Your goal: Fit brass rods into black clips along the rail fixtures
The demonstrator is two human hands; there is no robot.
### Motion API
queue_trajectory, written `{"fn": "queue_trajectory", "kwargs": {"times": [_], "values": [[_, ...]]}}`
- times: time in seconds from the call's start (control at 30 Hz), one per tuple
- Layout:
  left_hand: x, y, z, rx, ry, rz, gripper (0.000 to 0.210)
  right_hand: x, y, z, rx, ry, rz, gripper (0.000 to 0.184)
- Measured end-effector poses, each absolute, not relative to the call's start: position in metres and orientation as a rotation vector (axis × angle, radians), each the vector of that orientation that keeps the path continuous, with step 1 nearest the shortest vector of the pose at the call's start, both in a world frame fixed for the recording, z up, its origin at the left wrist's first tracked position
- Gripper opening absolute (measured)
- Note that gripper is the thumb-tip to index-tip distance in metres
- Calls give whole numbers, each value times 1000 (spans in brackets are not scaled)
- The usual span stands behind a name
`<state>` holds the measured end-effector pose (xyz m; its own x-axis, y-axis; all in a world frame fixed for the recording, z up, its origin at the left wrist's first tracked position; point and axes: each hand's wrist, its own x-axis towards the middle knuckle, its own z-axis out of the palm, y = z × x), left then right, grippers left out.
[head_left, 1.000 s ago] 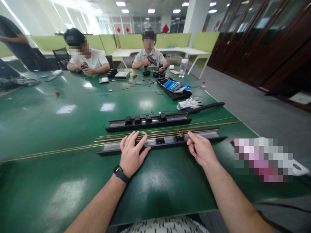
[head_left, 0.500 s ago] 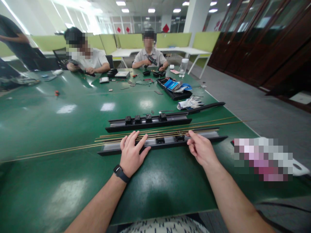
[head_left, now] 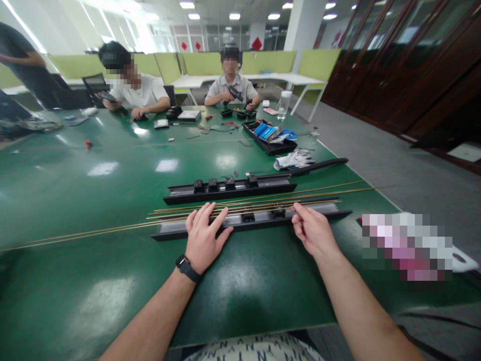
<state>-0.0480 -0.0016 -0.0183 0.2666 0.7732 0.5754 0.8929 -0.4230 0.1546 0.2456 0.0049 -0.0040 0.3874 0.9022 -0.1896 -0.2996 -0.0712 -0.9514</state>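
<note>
My left hand (head_left: 206, 233) lies with its fingers spread over several thin brass rods (head_left: 101, 232), which it touches near their middle. The rods run crosswise above a long black channel (head_left: 180, 234) with a pale inner floor. Thumb and forefinger of my right hand (head_left: 311, 229) are pinched at the right end of one thin brass rod (head_left: 287, 207). Between my hands, small black blocks (head_left: 248, 216) sit in the channel. Behind the rods, a second black channel (head_left: 233, 194) carries several black blocks (head_left: 230, 183).
Gloves (head_left: 295, 160) and a black tray (head_left: 276, 148) with blue items lie beyond the channels. A curved black strip (head_left: 319, 166) reaches right. A white object (head_left: 460, 256), partly blurred, is at right. Two people (head_left: 145, 95) sit across the green table (head_left: 112, 301).
My right hand has shifted very slightly to the right, still pinching. My left hand has stayed in place. The person at the far left has moved their hands a little.
</note>
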Motion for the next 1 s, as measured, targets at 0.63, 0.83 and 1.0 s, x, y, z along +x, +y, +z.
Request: {"fn": "queue_trajectory", "kwargs": {"times": [0.63, 0.83, 1.0], "values": [[-48, -2, -18, -2341, -1567, -886, 46, 246, 5, -4, -1264, -636, 1109, 35], [-47, -2, -18, -2336, -1571, -881, 46, 244, 5, -3, -1275, -651, 1133, 40], [-47, -2, -17, -2336, -1566, -895, 46, 240, 4, -1, -1298, -686, 1158, 42]]}}
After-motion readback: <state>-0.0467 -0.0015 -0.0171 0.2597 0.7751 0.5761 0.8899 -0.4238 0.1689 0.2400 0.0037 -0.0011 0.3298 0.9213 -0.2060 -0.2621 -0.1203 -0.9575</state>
